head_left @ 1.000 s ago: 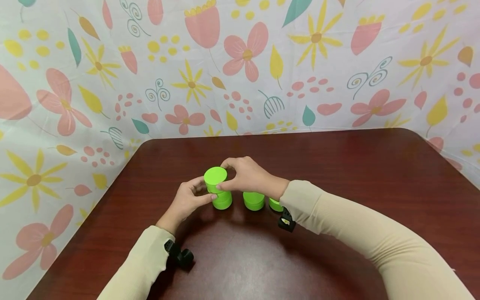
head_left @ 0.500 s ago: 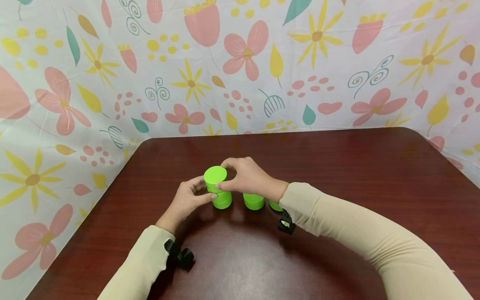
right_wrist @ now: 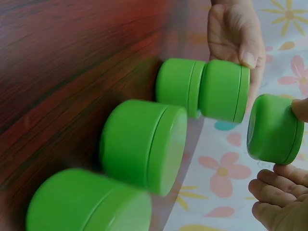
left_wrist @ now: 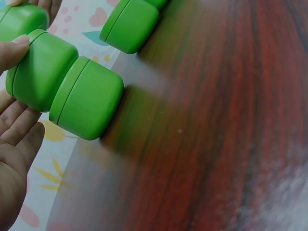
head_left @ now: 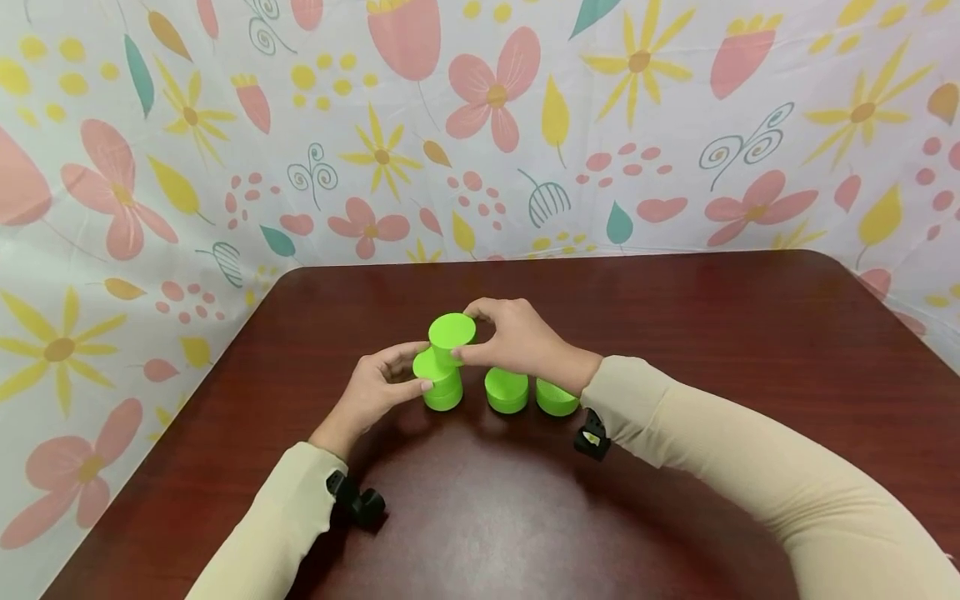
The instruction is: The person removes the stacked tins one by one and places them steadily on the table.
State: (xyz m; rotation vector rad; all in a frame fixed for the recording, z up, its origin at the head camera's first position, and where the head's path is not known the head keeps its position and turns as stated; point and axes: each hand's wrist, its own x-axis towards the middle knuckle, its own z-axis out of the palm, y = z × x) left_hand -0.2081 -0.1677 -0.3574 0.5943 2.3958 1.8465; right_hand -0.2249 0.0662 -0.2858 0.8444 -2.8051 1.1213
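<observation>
A small round green lidded jar point(head_left: 444, 399) stands on the table. A second green jar point(left_wrist: 48, 72) sits on top of it, set a little off centre in the head view. My left hand point(head_left: 371, 393) holds this upper jar between thumb and fingers. Higher up, a third green jar point(right_wrist: 274, 129) is pinched by its sides in my right hand point(head_left: 519, 337). The right wrist view has a gap between that jar and the lid of the stacked one. Right of the stack are two more green jars, a nearer one point(head_left: 507, 392) and one by my right wrist point(head_left: 557, 398).
The dark red-brown table point(head_left: 480, 517) has a glossy top and rounded far corners. Behind it and along the left hangs a white cloth point(head_left: 420, 183) printed with flowers and leaves. Both wrists carry small black cameras, such as the left one point(head_left: 358, 500).
My right hand has drawn its jar off the stack, rightward and slightly up, uncovering the lid of the jar in my left hand. The left hand has stayed nearly in place.
</observation>
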